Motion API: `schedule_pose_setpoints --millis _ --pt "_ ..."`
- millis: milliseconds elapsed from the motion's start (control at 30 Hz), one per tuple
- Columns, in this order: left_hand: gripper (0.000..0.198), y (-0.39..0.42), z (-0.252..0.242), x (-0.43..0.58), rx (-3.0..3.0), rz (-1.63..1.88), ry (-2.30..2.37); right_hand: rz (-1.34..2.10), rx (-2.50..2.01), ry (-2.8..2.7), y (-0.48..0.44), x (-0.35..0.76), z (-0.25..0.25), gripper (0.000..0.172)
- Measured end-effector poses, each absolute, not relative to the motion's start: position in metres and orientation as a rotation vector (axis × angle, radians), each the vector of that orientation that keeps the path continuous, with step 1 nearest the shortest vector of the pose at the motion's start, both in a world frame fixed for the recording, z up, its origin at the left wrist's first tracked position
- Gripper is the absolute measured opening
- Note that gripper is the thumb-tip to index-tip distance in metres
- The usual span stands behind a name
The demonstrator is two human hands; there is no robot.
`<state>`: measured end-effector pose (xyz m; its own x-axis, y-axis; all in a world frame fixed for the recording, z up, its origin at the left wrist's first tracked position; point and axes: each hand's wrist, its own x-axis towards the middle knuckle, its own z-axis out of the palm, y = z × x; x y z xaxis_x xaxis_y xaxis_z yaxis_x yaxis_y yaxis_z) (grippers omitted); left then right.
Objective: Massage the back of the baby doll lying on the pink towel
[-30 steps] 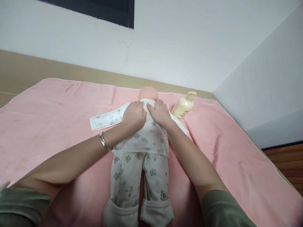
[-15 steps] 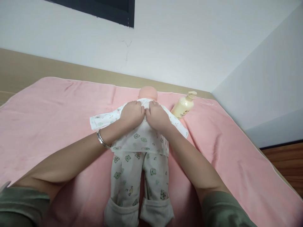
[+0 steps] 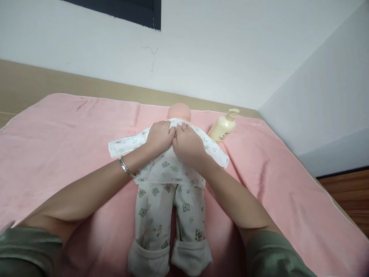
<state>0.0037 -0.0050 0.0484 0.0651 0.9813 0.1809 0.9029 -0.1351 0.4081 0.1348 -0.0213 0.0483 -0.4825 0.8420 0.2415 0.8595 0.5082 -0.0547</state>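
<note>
A baby doll (image 3: 179,112) lies on the pink towel (image 3: 57,138), head away from me, dressed in a white printed top (image 3: 170,169) and matching trousers (image 3: 168,215). My left hand (image 3: 159,137) and my right hand (image 3: 186,144) meet side by side on the doll's upper chest, just below the neck. The fingers of both are curled and pinch the shirt's collar edge. A silver bangle (image 3: 127,168) sits on my left wrist.
A cream pump bottle (image 3: 222,127) lies on the towel just right of the doll's head. A wooden ledge (image 3: 43,82) and white wall run behind. The towel's right edge drops to a wooden floor (image 3: 346,192).
My hands have drawn together at the doll's collar, from spread apart on the chest to touching. The fingers have curled onto the shirt fabric.
</note>
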Motion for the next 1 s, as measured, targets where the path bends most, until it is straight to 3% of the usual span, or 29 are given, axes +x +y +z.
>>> schedule_pose_setpoints --millis 200,500,667,833,1000 --pt "0.039 -0.026 0.041 0.019 2.495 0.633 1.975 0.232 -1.802 -2.307 0.012 0.15 0.063 0.06" --pt "0.044 -0.002 0.053 -0.002 2.013 0.614 1.893 -0.207 -1.622 -2.516 -0.035 0.132 0.059 0.05" --pt "0.052 0.002 0.051 -0.005 1.997 0.627 1.895 0.026 -1.576 -2.418 -0.015 0.138 0.054 0.05" --pt "0.049 -0.009 0.049 0.005 2.157 0.603 1.966 0.239 -1.688 -2.263 0.012 0.15 0.054 0.068" --pt "0.043 -0.025 0.045 0.017 2.446 0.606 1.979 0.253 -1.661 -2.314 0.015 0.155 0.057 0.061"
